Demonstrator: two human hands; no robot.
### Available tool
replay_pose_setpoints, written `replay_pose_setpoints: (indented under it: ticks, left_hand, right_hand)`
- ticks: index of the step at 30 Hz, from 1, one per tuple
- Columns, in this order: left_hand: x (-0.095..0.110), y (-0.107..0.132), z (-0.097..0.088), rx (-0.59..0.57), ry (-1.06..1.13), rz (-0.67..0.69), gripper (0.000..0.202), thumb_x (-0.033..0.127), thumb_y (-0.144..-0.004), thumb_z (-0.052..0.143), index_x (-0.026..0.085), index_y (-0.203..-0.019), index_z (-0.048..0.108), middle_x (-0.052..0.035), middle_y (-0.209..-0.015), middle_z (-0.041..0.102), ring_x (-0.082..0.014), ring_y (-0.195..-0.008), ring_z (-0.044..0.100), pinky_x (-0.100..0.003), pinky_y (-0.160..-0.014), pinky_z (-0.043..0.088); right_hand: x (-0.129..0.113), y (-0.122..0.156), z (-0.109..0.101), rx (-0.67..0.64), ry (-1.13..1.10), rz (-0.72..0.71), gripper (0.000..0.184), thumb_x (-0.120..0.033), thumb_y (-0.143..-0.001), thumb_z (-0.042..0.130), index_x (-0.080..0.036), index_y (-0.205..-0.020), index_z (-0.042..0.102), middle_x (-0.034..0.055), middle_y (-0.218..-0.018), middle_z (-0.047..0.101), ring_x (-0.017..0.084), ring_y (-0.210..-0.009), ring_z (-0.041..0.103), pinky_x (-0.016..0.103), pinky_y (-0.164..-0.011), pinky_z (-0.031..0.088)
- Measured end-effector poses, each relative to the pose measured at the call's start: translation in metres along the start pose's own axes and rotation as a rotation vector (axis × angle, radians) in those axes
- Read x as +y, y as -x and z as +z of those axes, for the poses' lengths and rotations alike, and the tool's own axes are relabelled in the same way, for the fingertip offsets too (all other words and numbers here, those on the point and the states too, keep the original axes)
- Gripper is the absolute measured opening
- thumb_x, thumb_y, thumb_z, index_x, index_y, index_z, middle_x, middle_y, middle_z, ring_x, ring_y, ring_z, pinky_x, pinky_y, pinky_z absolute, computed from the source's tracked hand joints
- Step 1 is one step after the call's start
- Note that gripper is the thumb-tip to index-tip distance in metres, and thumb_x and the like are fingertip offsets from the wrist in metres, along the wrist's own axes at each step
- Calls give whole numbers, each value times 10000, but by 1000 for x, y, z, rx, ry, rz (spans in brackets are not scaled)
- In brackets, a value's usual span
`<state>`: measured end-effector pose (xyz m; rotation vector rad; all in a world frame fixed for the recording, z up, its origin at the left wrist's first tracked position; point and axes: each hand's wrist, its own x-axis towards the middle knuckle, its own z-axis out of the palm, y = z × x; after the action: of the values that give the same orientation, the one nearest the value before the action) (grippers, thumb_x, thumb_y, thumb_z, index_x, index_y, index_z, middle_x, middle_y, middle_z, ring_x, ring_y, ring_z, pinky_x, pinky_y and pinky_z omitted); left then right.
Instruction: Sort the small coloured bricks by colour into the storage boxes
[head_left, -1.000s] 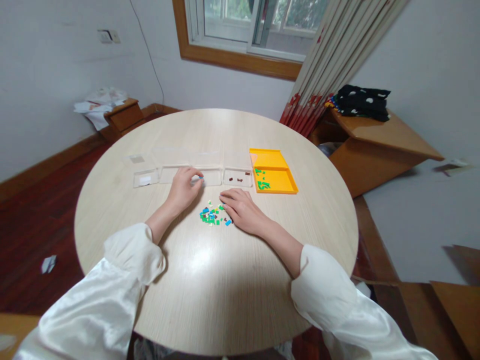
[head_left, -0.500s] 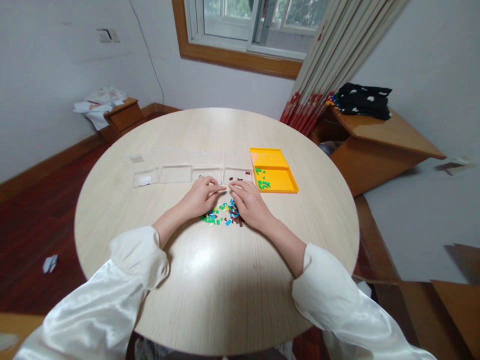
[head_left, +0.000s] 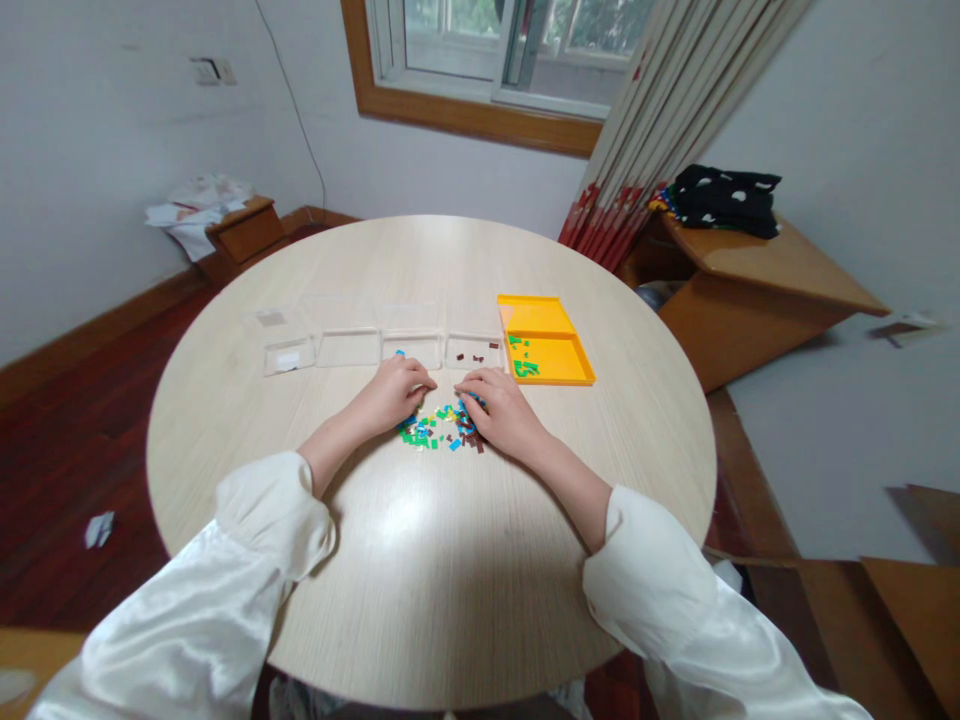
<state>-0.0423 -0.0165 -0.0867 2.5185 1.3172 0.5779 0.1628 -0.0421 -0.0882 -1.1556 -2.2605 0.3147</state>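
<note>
A loose pile of small flat plastic toy bricks (head_left: 421,438) in green, blue, brown, yellow and white lies on the table. At its upper left edge is my left hand (head_left: 397,388), fingers bent and the thumb a little apart; I see nothing held in it. My right hand (head_left: 501,408) reaches over the pile's right side, fingers forward and thumb apart, with blue and brown bricks showing under it. Behind the hands stand several clear plastic boxes with lids open. One clear box (head_left: 448,362) holds a few brown bricks (head_left: 478,358). A blue brick (head_left: 400,353) shows in the box behind my left hand.
An open yellow box (head_left: 562,372) with green bricks (head_left: 525,368) stands right of the clear boxes. Another clear box (head_left: 349,362) and one with a white label (head_left: 288,360) stand left. All rest on a round wooden table (head_left: 420,590). Beyond it are a curtain and low cabinets.
My left hand has drawn back slightly to the left, away from my right hand, and its pointing finger has bent. My right hand has stayed nearly in place, its fingers lowered slightly towards the pile.
</note>
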Motion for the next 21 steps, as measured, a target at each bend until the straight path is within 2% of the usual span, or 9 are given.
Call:
replay_pose_setpoints:
  ticks: [4,11,17,21]
  left_hand:
    - [1,1,-5,-6,5,-15,206,76,-763,534,153,-798,723,-77,-791,686,-205,-811,562,-343,-799,436]
    - [5,3,-10,3,17,-17,173,75,-734,538,157,-739,689,-52,-732,670,-189,-765,567,-316,-760,442]
    - [0,5,-19,321,3,-163,143,123,-764,529,166,-761,665,-47,-802,682,-186,-784,571,-309,-775,442]
    - [-11,4,-22,421,-5,-263,125,136,-755,544,177,-728,659,-25,-763,675,-174,-729,558,-303,-746,432]
  right_hand:
    - [2,-1,-3,-74,24,26,170,-116,-855,542,-174,-880,699,64,-888,669,191,-885,568,342,-814,396]
    - [0,-1,-7,-130,47,54,160,-127,-858,556,-169,-866,711,65,-896,672,187,-894,558,340,-820,363]
    - [-5,-2,-11,-139,47,82,151,-137,-850,570,-166,-769,694,52,-840,674,178,-854,567,329,-796,347]
    - [-7,-3,-14,-172,42,122,144,-120,-832,583,-154,-737,686,55,-815,679,175,-828,573,326,-793,353]
